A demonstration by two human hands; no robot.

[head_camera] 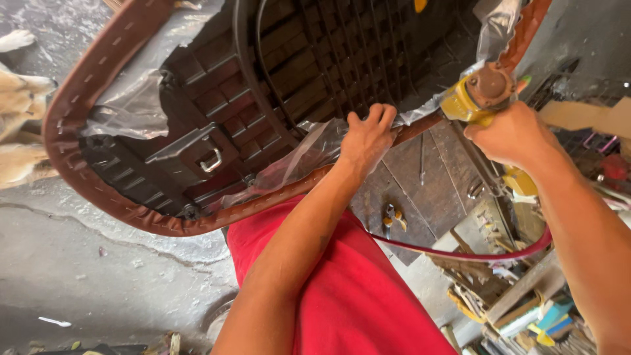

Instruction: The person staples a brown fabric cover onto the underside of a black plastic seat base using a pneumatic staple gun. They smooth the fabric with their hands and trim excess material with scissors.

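An upturned seat (217, 131) fills the top of the head view: a black ribbed plastic base with a brown stitched cover edge (72, 98) stapled round its rim and clear plastic film (131, 105) under it. My left hand (368, 138) presses the film and the cover edge down at the seat's near rim. My right hand (513, 135) grips a yellow pneumatic staple gun (476, 92), its nose against the rim just right of my left hand. A red air hose (473, 253) hangs from the gun.
A metal latch bracket (207, 158) sits on the seat base. A dark wooden workbench (420, 184) lies under the seat, with cluttered tools and boxes (526, 309) at lower right. Grey concrete floor (98, 263) at left, with a tan animal (16, 125) at the far left edge.
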